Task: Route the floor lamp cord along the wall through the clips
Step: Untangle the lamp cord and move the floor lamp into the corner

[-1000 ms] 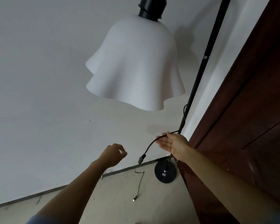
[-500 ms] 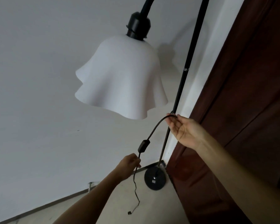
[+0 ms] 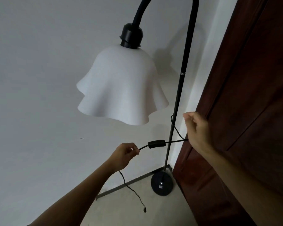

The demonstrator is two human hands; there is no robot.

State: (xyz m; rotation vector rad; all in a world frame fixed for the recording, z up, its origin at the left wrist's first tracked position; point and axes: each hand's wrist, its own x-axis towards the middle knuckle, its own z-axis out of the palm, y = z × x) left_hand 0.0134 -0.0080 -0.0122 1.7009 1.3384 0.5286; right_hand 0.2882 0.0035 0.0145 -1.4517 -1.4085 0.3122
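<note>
Cord (image 3: 175,141) stretched level, left to right, across lamp pole (image 3: 173,128) | left hand (image 3: 123,154) pinching near inline switch (image 3: 156,144) | right hand (image 3: 197,130) closed on far end | plug end (image 3: 144,209) dangling by floor; clips unseen.

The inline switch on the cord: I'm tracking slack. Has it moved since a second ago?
Yes. The inline switch has risen from near the lamp base and now crosses the pole.

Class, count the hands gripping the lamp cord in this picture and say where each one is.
2. The left hand pinches the cord just left of the inline switch. The right hand holds it right of the pole, by the door.
</note>
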